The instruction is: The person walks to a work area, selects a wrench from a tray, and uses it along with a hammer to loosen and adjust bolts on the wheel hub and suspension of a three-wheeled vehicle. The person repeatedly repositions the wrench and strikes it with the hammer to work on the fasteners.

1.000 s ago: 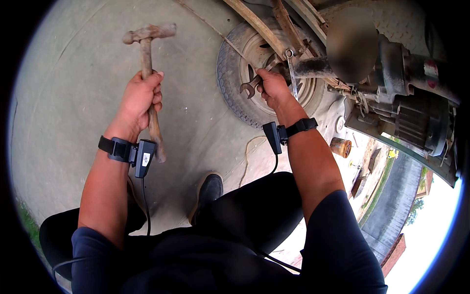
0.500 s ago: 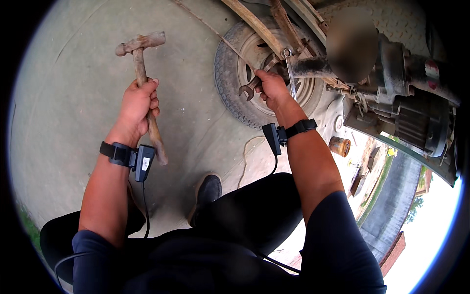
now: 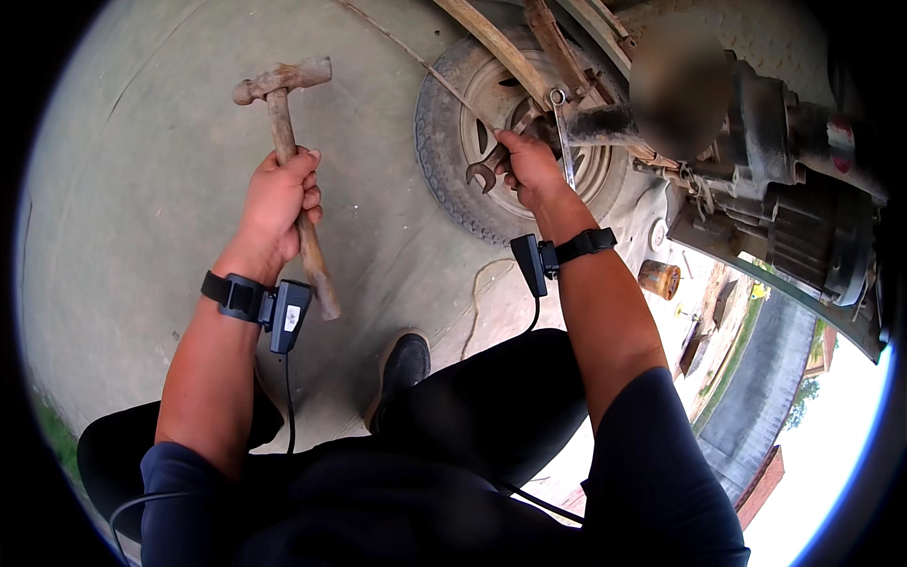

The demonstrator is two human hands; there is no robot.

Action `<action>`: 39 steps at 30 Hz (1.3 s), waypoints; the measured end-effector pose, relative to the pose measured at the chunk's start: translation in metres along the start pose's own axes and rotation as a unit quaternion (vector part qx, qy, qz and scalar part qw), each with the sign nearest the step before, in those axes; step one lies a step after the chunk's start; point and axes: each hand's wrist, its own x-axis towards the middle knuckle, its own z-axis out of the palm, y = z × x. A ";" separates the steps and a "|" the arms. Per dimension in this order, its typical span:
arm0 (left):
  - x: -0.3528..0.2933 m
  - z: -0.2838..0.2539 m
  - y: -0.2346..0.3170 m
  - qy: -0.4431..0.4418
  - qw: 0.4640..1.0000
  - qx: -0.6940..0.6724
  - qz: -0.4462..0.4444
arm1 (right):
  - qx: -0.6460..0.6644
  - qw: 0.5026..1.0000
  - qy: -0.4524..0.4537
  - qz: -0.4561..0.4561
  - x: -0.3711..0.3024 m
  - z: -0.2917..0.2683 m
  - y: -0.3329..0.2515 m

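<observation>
We note left hand (image 3: pixel 276 203) fingers wrapped tight mid-handle on the raised hammer (image 3: pixel 283 142); right hand (image 3: pixel 529 168) fingers clamped around the spanner (image 3: pixel 491 165), steadying it against the wheel (image 3: pixel 515 132).

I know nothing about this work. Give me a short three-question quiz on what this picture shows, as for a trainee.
1. True or false: the left hand grips a hammer by its wooden handle.
2. What does the right hand hold? A) open-ended spanner B) paintbrush C) saw
3. What round thing lies on the ground behind the right hand?

Key: 1 true; 2 A; 3 a tyre on its wheel.
</observation>
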 end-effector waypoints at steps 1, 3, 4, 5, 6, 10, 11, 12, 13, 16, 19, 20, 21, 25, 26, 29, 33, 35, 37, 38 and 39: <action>-0.002 0.006 -0.007 0.007 1.000 0.006 0.006 | -0.005 1.000 0.000 0.009 -0.001 -0.001 -0.001; -0.026 0.030 -0.025 -0.011 0.997 0.067 -0.031 | 0.007 1.000 0.009 0.007 -0.001 -0.002 0.001; -0.043 0.041 -0.038 -0.106 0.983 0.127 -0.076 | 0.012 1.000 0.011 0.004 -0.001 0.000 0.000; -0.050 0.046 -0.048 -0.199 0.955 0.185 -0.120 | 0.005 1.000 0.003 0.003 -0.002 0.000 -0.002; -0.049 0.044 -0.051 -0.174 0.963 0.165 -0.122 | -0.002 1.000 -0.003 0.002 -0.003 -0.002 -0.005; -0.038 0.028 -0.044 -0.089 0.982 0.109 -0.123 | 0.031 0.999 0.001 -0.015 -0.005 0.003 0.003; -0.033 0.028 -0.039 -0.078 0.986 0.090 -0.115 | 0.028 1.000 0.014 -0.005 -0.005 0.002 0.004; -0.028 0.027 -0.034 -0.065 0.989 0.073 -0.108 | 0.075 0.997 0.034 -0.004 -0.006 0.006 0.005; -0.024 0.026 -0.032 -0.059 0.991 0.055 -0.104 | 0.122 0.991 0.054 -0.004 -0.006 0.013 0.007; -0.015 0.016 -0.030 -0.054 0.993 0.037 -0.098 | 0.179 0.979 0.101 0.010 -0.012 0.042 0.007; -0.015 0.018 -0.029 -0.046 0.994 0.026 -0.099 | 0.046 0.981 0.182 -0.043 0.003 0.051 0.020; -0.015 0.022 -0.030 -0.049 0.993 0.028 -0.101 | -0.023 0.974 0.215 -0.072 0.019 0.049 0.033; -0.014 0.030 -0.033 -0.062 0.992 0.030 -0.105 | -0.057 0.956 0.262 -0.120 0.042 0.036 0.055; -0.013 0.027 -0.040 -0.061 0.991 0.038 -0.112 | 0.002 0.975 0.216 -0.050 0.038 0.042 0.053; -0.013 0.019 -0.038 -0.052 0.992 0.033 -0.111 | 0.050 0.983 0.176 -0.009 0.010 0.060 0.029; -0.014 0.019 -0.035 -0.059 0.992 0.029 -0.110 | 0.110 0.984 0.134 0.039 -0.015 0.056 0.009; -0.009 0.018 -0.029 -0.053 0.992 0.030 -0.107 | 0.072 0.989 0.128 0.016 -0.008 0.053 0.017; -0.007 0.017 -0.026 -0.052 0.993 0.021 -0.105 | 0.053 0.990 0.132 0.023 -0.008 0.054 0.018; -0.007 0.017 -0.024 -0.053 0.993 0.008 -0.102 | 0.038 0.989 0.134 0.042 -0.013 0.056 0.016; -0.007 0.017 -0.021 -0.056 0.994 0.007 -0.097 | 0.072 0.987 0.131 0.063 -0.013 0.057 0.013; -0.007 0.017 -0.019 -0.059 0.994 0.006 -0.094 | 0.105 0.982 0.128 0.086 -0.016 0.059 0.007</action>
